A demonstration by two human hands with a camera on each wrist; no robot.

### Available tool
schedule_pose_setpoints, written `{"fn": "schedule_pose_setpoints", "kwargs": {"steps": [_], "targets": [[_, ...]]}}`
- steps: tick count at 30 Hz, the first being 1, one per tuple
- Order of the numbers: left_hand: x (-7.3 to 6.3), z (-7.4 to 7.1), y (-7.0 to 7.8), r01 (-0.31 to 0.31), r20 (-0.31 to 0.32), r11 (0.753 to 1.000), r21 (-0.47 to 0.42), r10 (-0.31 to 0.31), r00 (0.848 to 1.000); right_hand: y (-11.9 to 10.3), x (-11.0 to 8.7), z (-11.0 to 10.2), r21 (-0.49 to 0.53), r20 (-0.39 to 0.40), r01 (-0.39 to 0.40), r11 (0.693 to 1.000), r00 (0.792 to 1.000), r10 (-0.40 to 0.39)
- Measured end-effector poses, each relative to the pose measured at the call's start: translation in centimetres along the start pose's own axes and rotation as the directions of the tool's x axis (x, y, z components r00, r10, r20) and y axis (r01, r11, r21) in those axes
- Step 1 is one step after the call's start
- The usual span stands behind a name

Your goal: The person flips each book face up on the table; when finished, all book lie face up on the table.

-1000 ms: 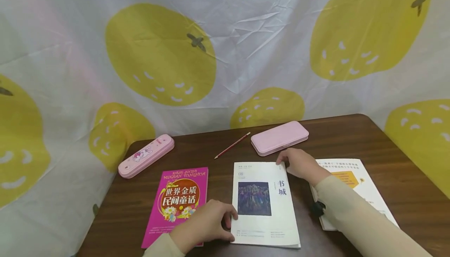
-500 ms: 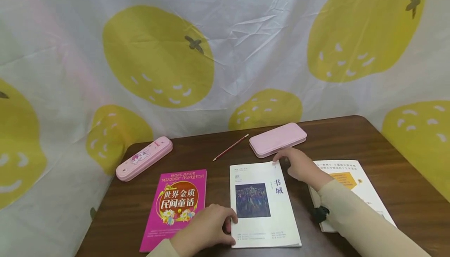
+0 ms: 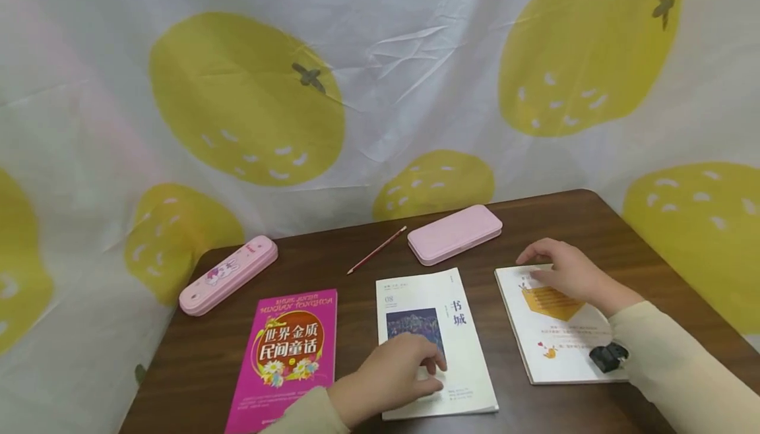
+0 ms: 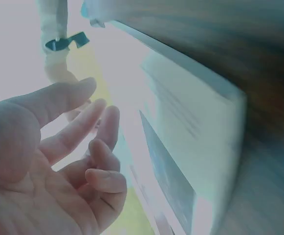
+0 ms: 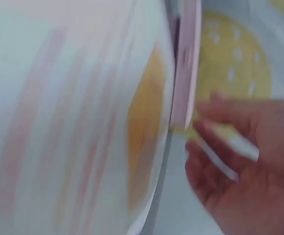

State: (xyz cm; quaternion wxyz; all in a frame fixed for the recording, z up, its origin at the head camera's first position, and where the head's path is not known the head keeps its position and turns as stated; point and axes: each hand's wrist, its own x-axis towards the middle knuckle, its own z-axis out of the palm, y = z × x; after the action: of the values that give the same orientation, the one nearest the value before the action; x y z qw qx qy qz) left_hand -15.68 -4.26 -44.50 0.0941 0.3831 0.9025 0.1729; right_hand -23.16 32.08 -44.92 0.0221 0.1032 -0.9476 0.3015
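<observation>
My left hand (image 3: 398,374) hovers over the lower left of a white paperback (image 3: 469,374) with a dark picture on its cover. In the left wrist view, the fingers (image 4: 102,161) are loosely bent with nothing between them, apart from the book. My right hand (image 3: 576,279) is above the top edge of another white book (image 3: 552,338) with an orange patch. The right wrist view, blurred, shows this hand (image 5: 259,161) beside the cover, holding nothing. Left of the middle book lies a magenta book (image 3: 243,401), its lower edge cut off by the frame.
A pink rabbit pencil case (image 3: 228,276) lies at the table's back left. Behind the books are a red pencil (image 3: 377,250) and a plain pink case (image 3: 454,234). A curtain with yellow fruit prints (image 3: 249,97) hangs behind the brown table (image 3: 552,223).
Both hands have let go of the middle white book. The right hand has moved right, over the right-hand book. The left has lifted and moved right above the cover. The head view has shifted slightly.
</observation>
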Motion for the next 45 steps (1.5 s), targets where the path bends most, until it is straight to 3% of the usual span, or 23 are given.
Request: {"fn": "schedule_pose_setpoints", "kwargs": {"steps": [2, 6, 10, 16, 23, 28, 40, 45], "targets": [[1.0, 0.3, 0.7, -0.045, -0.014, 0.999, 0.009, 0.045, 0.999, 1.4, -0.3, -0.7, -0.011, 0.018, 0.011, 1.000, 1.000, -0.011], [3.5, 1.1, 2.3, -0.100, 0.008, 0.995, -0.021, 0.100, 0.995, 3.8, -1.0, -2.0, -0.045, 0.023, -0.065, 0.997, 0.998, 0.066], [5.8, 2.1, 3.7, -0.086, 0.032, 0.993, -0.080, 0.089, 0.996, 5.8, -1.6, -2.7, -0.067, 0.011, -0.119, 0.991, 0.993, 0.120], [8.5, 3.2, 6.0, -0.076, 0.062, 0.996, -0.041, 0.078, 0.995, 8.6, -2.4, -3.8, -0.082, 0.021, -0.107, 0.991, 0.994, 0.109], [9.3, 4.4, 8.0, -0.066, 0.094, 0.996, 0.060, 0.060, 0.994, 11.3, -2.8, -3.9, -0.030, 0.020, 0.030, 0.999, 0.999, -0.030], [9.7, 5.0, 8.4, -0.082, 0.082, 0.988, 0.128, 0.071, 0.994, 12.0, -2.8, -4.0, -0.022, 0.004, 0.142, 0.990, 0.990, -0.142], [10.4, 6.1, 9.0, -0.053, 0.020, 0.971, 0.235, 0.050, 0.999, 13.2, -2.7, -4.2, -0.008, 0.028, 0.153, 0.988, 0.988, -0.153], [10.5, 6.2, 9.1, -0.040, 0.014, 0.975, 0.221, 0.038, 0.999, 13.3, -2.6, -4.2, 0.030, 0.011, 0.181, 0.983, 0.983, -0.181]]}}
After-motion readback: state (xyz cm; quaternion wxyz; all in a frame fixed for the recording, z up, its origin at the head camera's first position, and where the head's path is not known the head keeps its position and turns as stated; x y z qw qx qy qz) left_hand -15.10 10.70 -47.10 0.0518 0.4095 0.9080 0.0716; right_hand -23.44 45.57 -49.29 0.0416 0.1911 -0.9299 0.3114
